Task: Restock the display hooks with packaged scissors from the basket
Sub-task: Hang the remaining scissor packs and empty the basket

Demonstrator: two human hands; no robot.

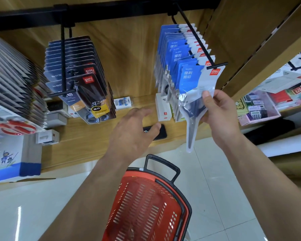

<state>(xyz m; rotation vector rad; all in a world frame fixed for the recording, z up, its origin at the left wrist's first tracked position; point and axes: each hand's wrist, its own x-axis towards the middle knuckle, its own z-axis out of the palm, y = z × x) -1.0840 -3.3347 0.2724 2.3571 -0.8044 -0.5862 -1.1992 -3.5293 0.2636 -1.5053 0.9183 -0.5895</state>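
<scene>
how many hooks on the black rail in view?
2. The left hook carries dark packs; the right hook carries blue packs, and the right hand grips the front pack at its tip. The far-left row hides its hook.

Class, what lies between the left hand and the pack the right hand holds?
A black phone on the shelf, partly behind the left hand; head view.
</scene>
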